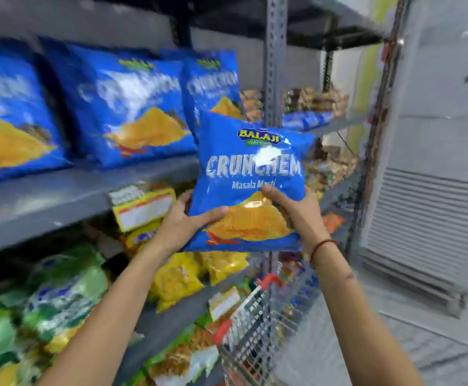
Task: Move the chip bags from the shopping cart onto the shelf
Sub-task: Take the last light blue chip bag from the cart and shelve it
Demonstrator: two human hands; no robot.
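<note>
I hold a blue chip bag [251, 174] upright in the air in front of the grey shelf [60, 201]. My left hand [188, 221] grips its lower left edge, thumb across the front. My right hand [296, 213] grips its lower right side. Three matching blue bags [132, 107] stand in a row on the shelf board to the left, the nearest [213, 82] just behind the held bag. The wire shopping cart [255, 324] with red corners is below my right arm; what lies inside it is hard to tell.
Yellow snack packs [179, 280] and green bags [57, 291] fill the lower shelves. A perforated metal upright [276, 65] stands right of the blue row, with more snack packets [316, 101] beyond it. A grey wall with a louvred vent [427, 227] is at right.
</note>
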